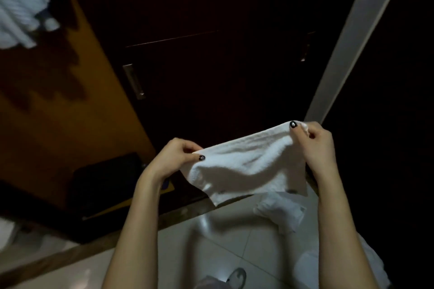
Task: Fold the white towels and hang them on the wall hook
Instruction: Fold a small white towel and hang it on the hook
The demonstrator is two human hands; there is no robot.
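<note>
While the left hand (175, 157) and right hand (312, 143) each pinch an upper corner between thumb and curled fingers, a white towel (246, 166) hangs spread between them, sagging in the middle, right corner higher. It is held in the air before a dark door (211, 54). Below it, a second towel (279, 211) lies crumpled on the pale tiled floor (211, 253). A shoe (237, 275) shows at the bottom edge. Far upper left, blurred white cloth (21, 2) hangs against an orange wall (58, 112).
</note>
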